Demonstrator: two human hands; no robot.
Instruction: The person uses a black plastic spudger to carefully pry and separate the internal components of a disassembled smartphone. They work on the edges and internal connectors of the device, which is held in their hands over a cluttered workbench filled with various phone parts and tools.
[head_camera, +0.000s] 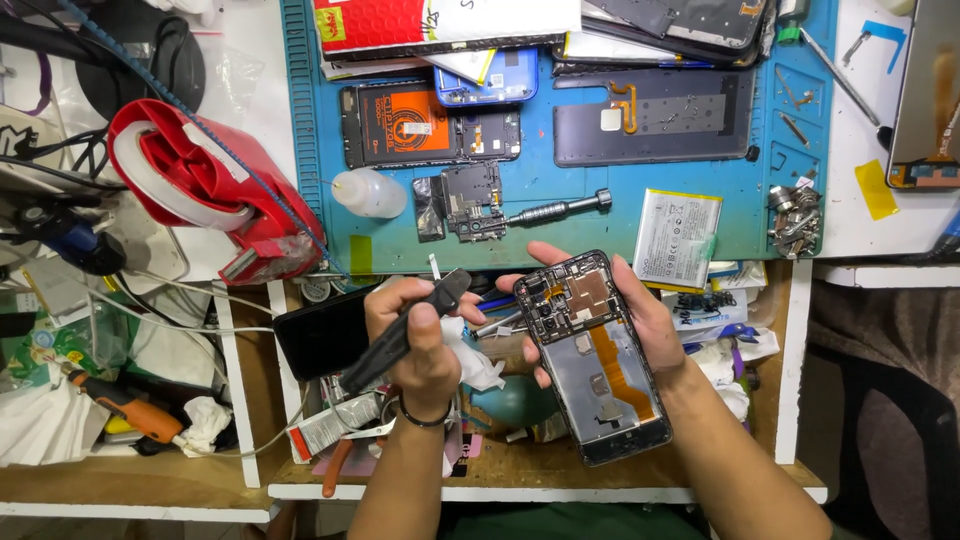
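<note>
A blue mat (600, 215) is lying across the top of the desk (260, 110), taking up the 12 o'clock part of the view. At 9 to 10 o'clock a red tape dispenser (195, 185) is sitting just beside the mat's left edge. On the mat a dark phone back (650, 115) is lying at 1 o'clock, with a white battery (675, 225) below it at 2 o'clock. Just right of centre the right hand (640, 320) is cradling an opened phone (592, 355), its fingers wrapping around the frame's edges so the bare inside with an orange flex strip is facing up. Left of centre the left hand (415, 340) is closing its fingers tightly around a black tool (405, 330), whose tip is pointing at 2 o'clock toward the phone, near it but not touching. A small clear bottle (370, 193) is lying on the mat at 11 o'clock, and a metal screwdriver (555, 210) is resting near 12 o'clock.
</note>
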